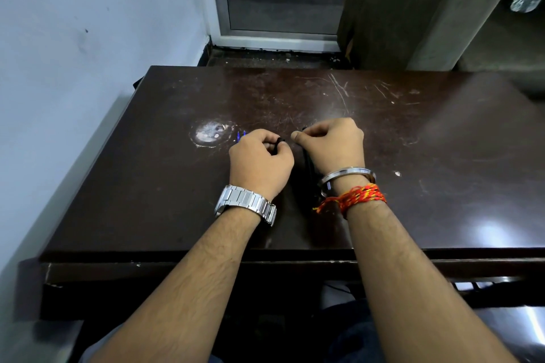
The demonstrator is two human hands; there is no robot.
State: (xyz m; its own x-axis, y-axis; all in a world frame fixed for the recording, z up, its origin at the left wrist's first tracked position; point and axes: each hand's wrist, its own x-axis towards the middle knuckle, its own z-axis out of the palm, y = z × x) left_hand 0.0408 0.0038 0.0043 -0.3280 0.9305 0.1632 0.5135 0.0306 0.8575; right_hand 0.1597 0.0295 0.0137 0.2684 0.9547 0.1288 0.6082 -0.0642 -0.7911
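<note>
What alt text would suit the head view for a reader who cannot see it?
The left hand pinches a small black piece and the right hand grips a slim black object, likely a pen, close together on a scratched dark brown table. Two blue tips show just beyond the left hand.

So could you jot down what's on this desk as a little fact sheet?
surface: dark brown table, scratched, with a worn pale patch
left hand: fingers curled round a small black piece
right hand: pinches a slim black thing that seems to run under the wrist
beside left hand: blue tips, mostly hidden
wrists: metal watch on the left; steel bangle and red-orange thread on the right
</note>
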